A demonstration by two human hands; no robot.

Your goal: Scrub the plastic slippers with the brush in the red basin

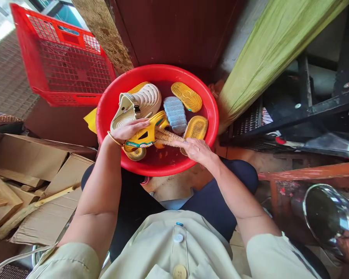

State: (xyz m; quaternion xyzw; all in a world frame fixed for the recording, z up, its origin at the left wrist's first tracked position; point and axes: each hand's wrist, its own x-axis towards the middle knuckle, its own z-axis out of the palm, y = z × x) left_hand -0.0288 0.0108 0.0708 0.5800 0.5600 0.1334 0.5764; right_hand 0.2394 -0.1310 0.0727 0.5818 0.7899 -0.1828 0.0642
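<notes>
My left hand (pixel 130 130) is closed on a yellow sandal (pixel 147 135) with a green-trimmed strap, held above the left side of a red basin (pixel 157 172). In my right hand (pixel 198 149) is a scrub brush (pixel 170 138) with tan bristles, its bristle end at the sandal's opening. Behind the sandal a cream clog (pixel 147 99) with a black buckle rests in the basin. A light blue sandal (pixel 175 114), sole up, lies near the middle. Two yellow sandals, one at the back right (pixel 187 96) and one beside my right hand (pixel 197 128), also show their soles.
A red plastic crate (pixel 72 64) stands at the back left. Cardboard (pixel 50 209) and wood pieces lie on the left. A green cloth (pixel 250 58) hangs at the right, near a black metal frame (pixel 322 104). A glass lid (pixel 328 217) sits at lower right.
</notes>
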